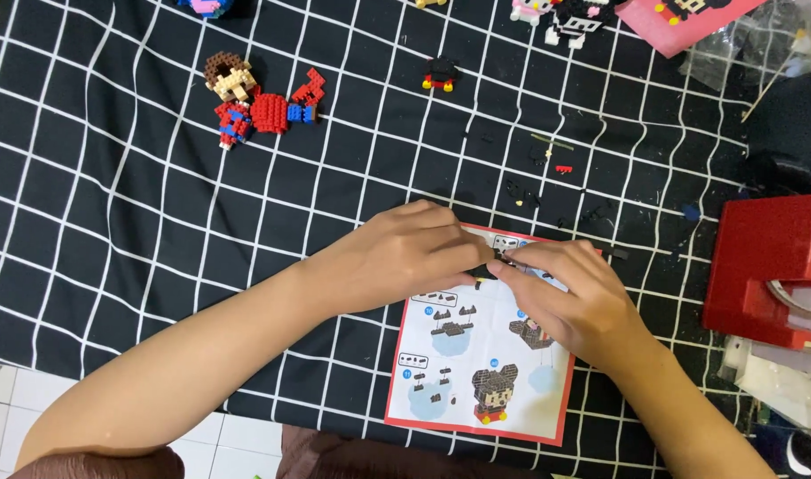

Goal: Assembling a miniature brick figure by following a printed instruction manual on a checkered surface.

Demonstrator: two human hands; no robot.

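Spread across nearly the whole view, a black cloth with a white grid (113, 177) covering the counter, with pale floor tiles (6, 399) showing at the lower left edge. At the right edge, a red box-like holder (764, 257) with white packaging beneath it. Lying flat at lower centre, a red-bordered instruction sheet (476, 372) printed with build steps and a picture of a finished round-eared figure. Meeting over the sheet's top edge, left hand (405, 253) and right hand (569, 297), fingertips together. Pinched between those fingertips, a tiny black brick assembly (497, 259), mostly hidden, so its long axis cannot be told; grasped from both sides, left grip closing in from the left, right grip from the right and slightly below, neither hand clearly nearer. Up the cloth to the left, well apart from the hands, a finished brick figure in red and blue with a brown head (254, 102), lying on its side. Near the top centre, a small black, red and yellow partial build (441, 74). Along the top edge, partly cut off, a pink sheet or box (680, 22) and a black-and-white brick figure (574, 19). Scattered between the hands and the top right, loose small black bricks (521, 193) and one tiny red brick (563, 168), just beyond the fingertips and away from the sheet.
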